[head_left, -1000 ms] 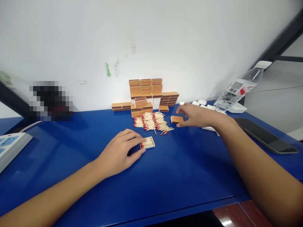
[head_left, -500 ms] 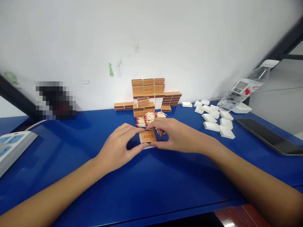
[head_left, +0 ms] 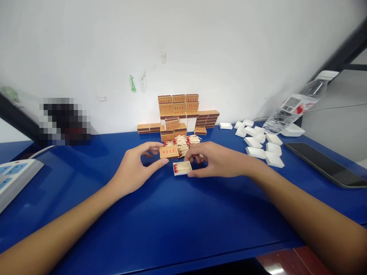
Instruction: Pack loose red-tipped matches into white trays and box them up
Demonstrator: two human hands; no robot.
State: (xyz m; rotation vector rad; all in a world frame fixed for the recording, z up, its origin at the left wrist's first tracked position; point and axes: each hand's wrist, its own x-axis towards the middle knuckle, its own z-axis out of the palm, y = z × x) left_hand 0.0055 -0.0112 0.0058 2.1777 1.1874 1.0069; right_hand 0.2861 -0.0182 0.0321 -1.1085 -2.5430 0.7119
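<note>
My left hand point(head_left: 140, 162) grips a matchbox sleeve point(head_left: 169, 152), orange with red characters, between thumb and fingers at its left end. Just below and to the right of the sleeve is a white matchbox tray point(head_left: 182, 168) with red-headed matches lying in it. My right hand point(head_left: 213, 159) has thumb and forefinger at the tray's right end, its other fingers curled. A few loose matches show beneath those curled fingers. Behind both hands lies a pile of matches point(head_left: 183, 144), partly hidden by the sleeve and my right hand.
Stacked matchboxes point(head_left: 179, 108) stand against the wall. Several white trays point(head_left: 255, 142) are scattered on the right of the blue table point(head_left: 183, 225). Beyond them are a plastic bottle point(head_left: 298, 103) and a phone point(head_left: 323, 164). A power strip point(head_left: 18, 179) lies at the left.
The sleeve, earlier over the tray between both hands, has moved up and left with my left hand. The tray now shows uncovered, with matches inside, by my right hand.
</note>
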